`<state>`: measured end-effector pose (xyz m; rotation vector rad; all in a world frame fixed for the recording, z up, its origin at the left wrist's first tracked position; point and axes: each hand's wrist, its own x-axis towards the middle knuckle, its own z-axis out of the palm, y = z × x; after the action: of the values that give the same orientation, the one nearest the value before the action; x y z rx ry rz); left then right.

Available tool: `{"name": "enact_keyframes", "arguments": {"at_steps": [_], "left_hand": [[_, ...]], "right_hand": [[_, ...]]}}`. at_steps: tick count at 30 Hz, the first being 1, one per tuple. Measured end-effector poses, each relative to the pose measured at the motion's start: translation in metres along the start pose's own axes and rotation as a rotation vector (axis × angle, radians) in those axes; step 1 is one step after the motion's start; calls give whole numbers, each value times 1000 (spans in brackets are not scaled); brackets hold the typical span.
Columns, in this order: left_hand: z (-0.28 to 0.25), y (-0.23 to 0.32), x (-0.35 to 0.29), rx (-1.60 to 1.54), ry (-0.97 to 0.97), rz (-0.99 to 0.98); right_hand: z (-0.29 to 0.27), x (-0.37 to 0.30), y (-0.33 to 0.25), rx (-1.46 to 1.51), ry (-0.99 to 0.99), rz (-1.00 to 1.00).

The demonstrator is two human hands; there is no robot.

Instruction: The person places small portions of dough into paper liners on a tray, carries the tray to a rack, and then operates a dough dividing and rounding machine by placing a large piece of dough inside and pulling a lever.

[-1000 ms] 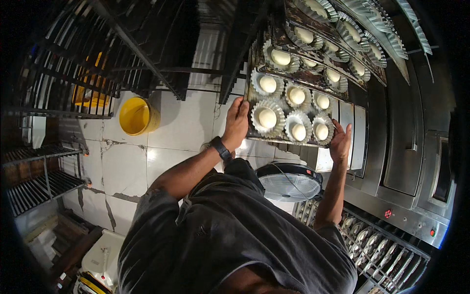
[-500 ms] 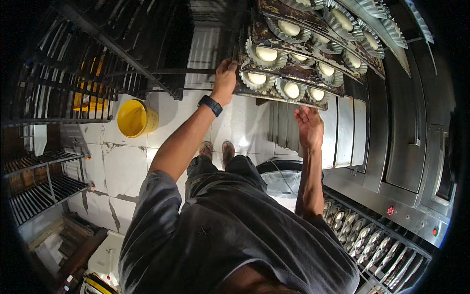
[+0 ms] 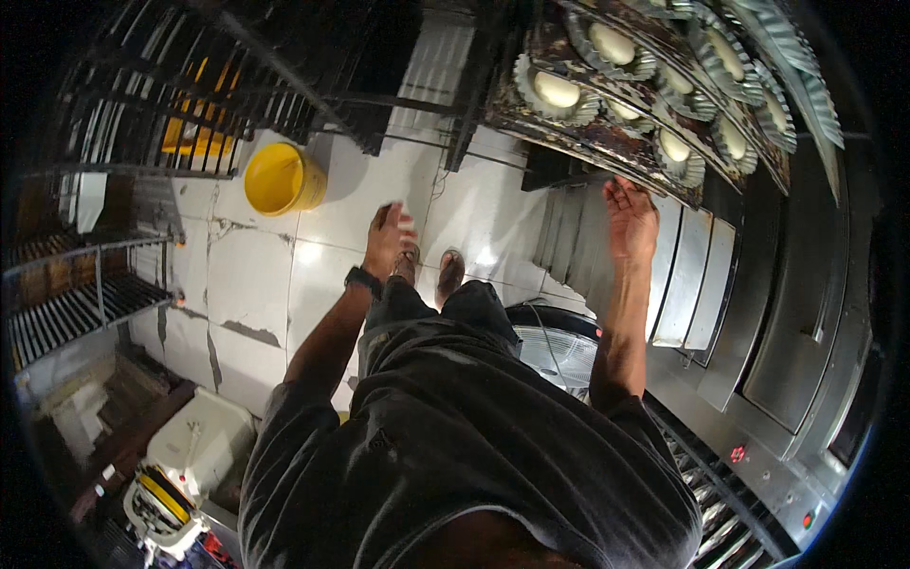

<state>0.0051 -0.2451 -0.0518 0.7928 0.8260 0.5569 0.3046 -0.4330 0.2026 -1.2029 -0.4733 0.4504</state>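
Note:
At the upper right, dark worn baking trays (image 3: 588, 150) stand stacked one above another. Fluted metal tins on them (image 3: 706, 171) each hold a pale rounded lump of dough (image 3: 556, 90). My right hand (image 3: 632, 223) is just under the lowest visible tray edge, palm up, fingers loosely bent and holding nothing. Whether its fingertips touch the tray, I cannot tell. My left hand (image 3: 387, 242), with a dark watch on its wrist, hangs in front of me above the tiled floor, away from the trays. Its fingers are apart, slightly blurred, and nothing is in them.
A yellow bucket (image 3: 284, 180) stands on the floor to the left, near a dark slatted rack (image 3: 104, 123). Close by my right leg is a round fan (image 3: 552, 353). Steel oven fronts (image 3: 787, 332) line the right side. A lower rack (image 3: 725, 498) holds metal tins at lower right.
My left hand has let go of the lowest tray's left end and dropped toward me. That tray's row of tins no longer shows. My right hand remains beneath the tray edge.

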Motion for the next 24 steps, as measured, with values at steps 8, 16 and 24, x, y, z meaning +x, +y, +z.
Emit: {"name": "enact_keyframes", "arguments": {"at_steps": [8, 16, 24], "left_hand": [[-164, -267, -71, 632, -28, 57], [-203, -201, -252, 833, -170, -152], [-301, -215, -394, 492, 280, 54]], "right_hand": [[-16, 1, 28, -193, -45, 11], [16, -118, 198, -724, -479, 268], [188, -298, 357, -1229, -1361, 558]]}}
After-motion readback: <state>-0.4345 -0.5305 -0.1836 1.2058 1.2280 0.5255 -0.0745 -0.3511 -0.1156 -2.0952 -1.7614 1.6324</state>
